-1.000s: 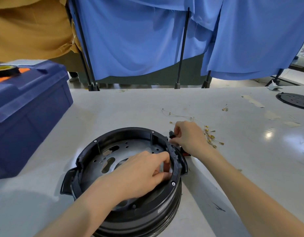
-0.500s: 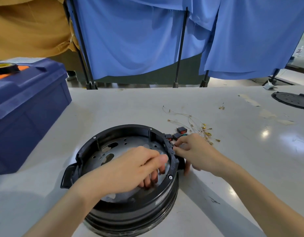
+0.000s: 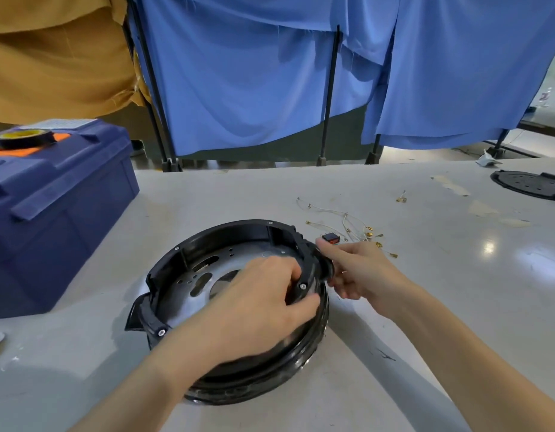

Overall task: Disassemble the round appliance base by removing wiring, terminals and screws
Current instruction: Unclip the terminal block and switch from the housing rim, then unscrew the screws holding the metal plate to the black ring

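The round base (image 3: 176, 260) sits on the desk (image 3: 239, 191), close in front. The left hand (image 3: 257, 300) grips its right rim, fingers inside, thumb outside. The right hand (image 3: 363, 269) pinches a black fitting (image 3: 324, 269) on the rim's outer side, though blur may hide the exact hold. Beyond lie a small switch (image 3: 330, 237) and loose wires (image 3: 348, 222); a blue toolbox (image 3: 51, 213) stands to the left.

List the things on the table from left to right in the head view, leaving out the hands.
Blue toolbox → round appliance base → loose wires with terminals → black perforated disc.
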Demonstrator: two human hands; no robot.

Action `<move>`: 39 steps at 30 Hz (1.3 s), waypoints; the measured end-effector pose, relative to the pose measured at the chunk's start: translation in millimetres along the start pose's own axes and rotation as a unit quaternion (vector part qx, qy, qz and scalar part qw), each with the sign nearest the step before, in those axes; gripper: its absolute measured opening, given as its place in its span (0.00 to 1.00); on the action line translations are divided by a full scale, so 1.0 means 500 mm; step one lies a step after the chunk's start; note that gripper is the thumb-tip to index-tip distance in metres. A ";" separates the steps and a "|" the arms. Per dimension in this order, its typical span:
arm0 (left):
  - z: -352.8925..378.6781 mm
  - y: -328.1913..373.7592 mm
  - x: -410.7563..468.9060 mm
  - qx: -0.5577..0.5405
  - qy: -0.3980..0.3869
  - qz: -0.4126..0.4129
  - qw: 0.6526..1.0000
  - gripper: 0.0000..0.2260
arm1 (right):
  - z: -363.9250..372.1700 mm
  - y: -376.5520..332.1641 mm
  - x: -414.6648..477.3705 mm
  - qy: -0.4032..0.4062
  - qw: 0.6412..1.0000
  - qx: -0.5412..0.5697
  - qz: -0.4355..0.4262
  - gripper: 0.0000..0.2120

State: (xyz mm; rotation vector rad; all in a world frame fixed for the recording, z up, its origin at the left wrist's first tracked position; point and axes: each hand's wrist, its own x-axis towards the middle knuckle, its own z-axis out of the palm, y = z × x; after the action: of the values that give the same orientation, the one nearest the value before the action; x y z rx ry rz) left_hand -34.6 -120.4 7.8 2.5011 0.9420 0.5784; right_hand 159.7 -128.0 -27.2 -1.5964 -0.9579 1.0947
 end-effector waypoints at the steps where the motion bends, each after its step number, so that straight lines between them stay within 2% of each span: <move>1: -0.010 0.002 0.007 -0.013 0.002 -0.001 1.000 0.14 | 0.002 -0.002 -0.001 0.017 1.000 -0.018 -0.001 0.23; 3: -0.028 0.006 0.021 -0.047 0.010 -0.010 0.999 0.14 | 0.006 -0.004 -0.005 0.020 0.999 -0.035 0.014 0.27; 4: -0.035 0.008 0.027 -0.065 0.021 -0.013 0.998 0.13 | 0.008 -0.006 -0.009 -0.004 0.999 -0.021 0.028 0.28; 8: -0.062 0.026 0.042 -0.092 0.089 -0.020 0.992 0.13 | 0.008 -0.013 -0.025 -0.159 0.976 0.148 0.028 0.30; 10: -0.078 0.041 0.044 -0.132 0.116 -0.018 0.984 0.14 | 0.007 -0.022 -0.027 -0.151 0.973 0.174 -0.027 0.27; 12: -0.098 0.056 0.043 -0.204 0.144 -0.020 0.968 0.14 | 0.009 -0.032 -0.026 -0.065 0.987 0.120 -0.084 0.20; 14: -0.124 0.063 0.043 -0.304 0.191 -0.040 0.933 0.13 | 0.006 -0.033 -0.023 0.020 0.994 0.042 -0.104 0.14; 16: -0.149 0.062 0.040 -0.405 0.233 -0.077 0.881 0.14 | 0.000 -0.027 -0.022 0.054 0.993 0.006 -0.101 0.17; 19: -0.163 0.051 0.032 -0.510 0.273 -0.125 0.806 0.19 | 0.000 -0.016 -0.028 0.027 0.995 0.006 -0.099 0.21; 21: -0.160 0.044 0.028 -0.558 0.274 -0.147 0.769 0.20 | 0.002 -0.012 -0.031 -0.025 0.994 0.059 -0.087 0.16; 24: -0.151 0.030 0.027 -0.585 0.273 -0.171 0.744 0.18 | 0.000 -0.008 -0.029 -0.037 0.992 0.099 -0.063 0.09; 27: -0.144 0.007 0.026 -0.599 0.272 -0.196 0.727 0.16 | -0.008 -0.004 -0.021 -0.007 0.994 0.095 -0.055 0.12; 29: -0.139 -0.008 0.027 -0.591 0.270 -0.215 0.730 0.17 | -0.014 -0.007 -0.021 0.019 0.994 0.078 -0.072 0.14; 33: -0.133 -0.045 0.037 -0.507 0.296 -0.284 0.758 0.24 | -0.035 -0.019 -0.018 0.060 0.994 0.006 -0.096 0.18; 37: -0.143 -0.083 0.044 -0.442 0.261 -0.329 0.793 0.34 | -0.058 -0.032 -0.021 0.077 0.988 -0.064 -0.121 0.17; 39: -0.154 -0.086 0.045 -0.421 0.227 -0.329 0.814 0.31 | -0.062 -0.037 -0.026 0.081 0.982 -0.106 -0.137 0.18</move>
State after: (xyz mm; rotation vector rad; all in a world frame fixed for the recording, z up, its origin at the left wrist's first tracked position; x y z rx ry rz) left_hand -80.8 -58.3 55.7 1.1583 1.2596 1.0670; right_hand 183.9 -143.8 -1.5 -1.6356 -1.1726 0.6810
